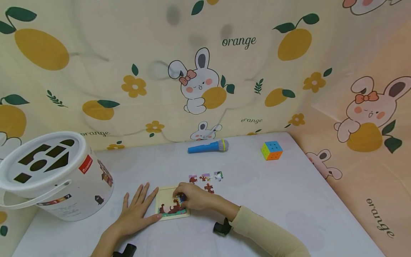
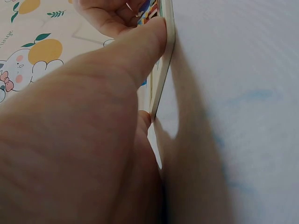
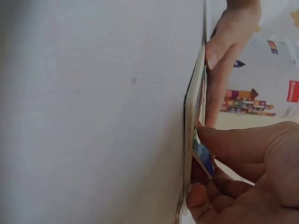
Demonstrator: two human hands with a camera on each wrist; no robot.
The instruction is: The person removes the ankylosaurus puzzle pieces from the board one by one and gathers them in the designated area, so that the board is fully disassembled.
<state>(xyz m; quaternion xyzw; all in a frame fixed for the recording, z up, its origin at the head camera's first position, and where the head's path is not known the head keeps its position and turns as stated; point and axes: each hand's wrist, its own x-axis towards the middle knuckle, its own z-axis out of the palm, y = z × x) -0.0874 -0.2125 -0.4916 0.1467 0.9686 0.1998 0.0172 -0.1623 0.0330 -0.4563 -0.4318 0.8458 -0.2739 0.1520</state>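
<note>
Right hand (image 1: 192,197) is curled over the wooden puzzle tray (image 1: 164,195), and a small blue puzzle piece (image 3: 204,158) is pinched between thumb and fingertips, its edge tilted against the tray's face. Left hand (image 1: 136,210) is laid flat on the white table (image 1: 289,200), fingers straight and spread, with the fingertips pressed to the tray's left rim so that it is steadied; nothing is gripped by it. The tray is placed near the front middle of the table, and its lower part is already filled with brown and green picture. Four loose pieces (image 1: 205,177) are left just beyond it. The step in hand is judged to be the seating of the pinched piece; a small turn and a flat press into the matching gap would be called for next. The gap itself is hidden under the right hand, and the piece's printed picture cannot be made out. A bucket (image 1: 54,175), a toy microphone (image 1: 208,146) and a cube (image 1: 272,150) are set well apart
</note>
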